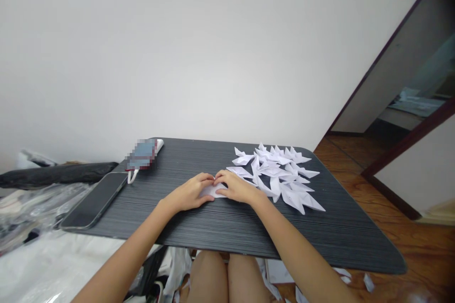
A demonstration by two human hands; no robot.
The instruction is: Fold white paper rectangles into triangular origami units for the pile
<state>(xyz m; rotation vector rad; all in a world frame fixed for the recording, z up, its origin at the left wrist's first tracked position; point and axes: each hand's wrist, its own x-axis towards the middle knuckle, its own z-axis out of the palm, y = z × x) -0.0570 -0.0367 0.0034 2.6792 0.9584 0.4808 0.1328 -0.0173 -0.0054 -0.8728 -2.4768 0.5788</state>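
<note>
A small sheet of white paper (212,191) lies on the dark table between my hands, partly covered by them. My left hand (194,192) grips its left side, fingers curled over the far edge and thumb along the near edge. On the paper's right side, my right hand (234,185) holds it in the same way. The fingertips of both hands nearly meet at the far edge. Just right of my right hand spreads a group of folded white paper boats (273,170), several of them overlapping.
A black phone (95,201) lies at the table's left edge, near a white cable (132,176) and a blurred-out device (142,154). The dark table (337,241) stands against a white wall. Paper scraps (368,282) lie on the wooden floor; plastic-wrapped items (46,206) are heaped at left.
</note>
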